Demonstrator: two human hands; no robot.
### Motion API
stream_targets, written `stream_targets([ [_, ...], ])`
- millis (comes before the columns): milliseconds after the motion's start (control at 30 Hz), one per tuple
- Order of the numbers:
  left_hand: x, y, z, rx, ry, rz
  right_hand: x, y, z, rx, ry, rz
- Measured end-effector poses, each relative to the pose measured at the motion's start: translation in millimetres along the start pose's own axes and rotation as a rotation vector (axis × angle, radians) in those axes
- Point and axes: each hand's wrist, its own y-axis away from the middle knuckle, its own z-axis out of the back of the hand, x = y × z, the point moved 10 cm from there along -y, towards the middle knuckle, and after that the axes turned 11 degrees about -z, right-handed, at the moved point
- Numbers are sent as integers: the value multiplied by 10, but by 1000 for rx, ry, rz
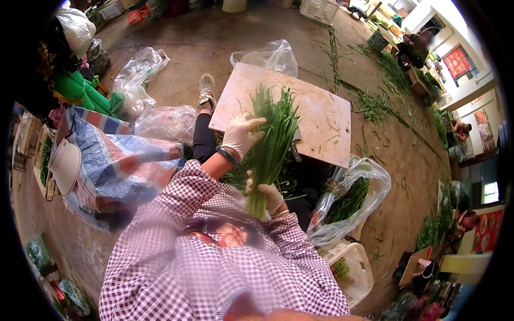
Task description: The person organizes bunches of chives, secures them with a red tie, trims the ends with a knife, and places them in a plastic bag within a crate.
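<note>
A bundle of long green leafy stalks (273, 140), like garlic chives, stands upright before my chest, leaf tips pointing away. My right hand (270, 196), in a whitish glove, grips it around the pale stem ends. My left hand (242, 134), also gloved, is at the bundle's left edge with thumb and fingers apart, the fingertips near or touching the leaves. Beyond lies a pale, stained board (317, 116) with leaf scraps on it. A knife (296, 151) rests at its near edge, the dark handle sticking out and the blade partly hidden by the leaves. More greens (287, 176) lie below the bundle.
To the right sit an open clear plastic bag (377, 180) of greens and a cream plastic basket (357, 277). A striped woven sheet (120, 160) with a sun visor (65, 166) is at left. Loose trimmings (373, 105) litter the floor. Other people sit along the far right.
</note>
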Motion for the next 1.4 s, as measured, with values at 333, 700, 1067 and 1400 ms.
stream_targets([
  [333, 524, -45, -343, 140, 291, 243, -23, 33, -89, 69, 83, 6],
  [700, 118, -641, -178, 553, -105, -54, -6, 95, -118, 84, 109, -13],
  [1067, 713, -133, 217, 701, 174, 436, 59, 155, 70, 82, 127, 7],
  [1400, 348, -428, 169, 271, -3, 47, 33, 155, -27, 63, 178, -21],
])
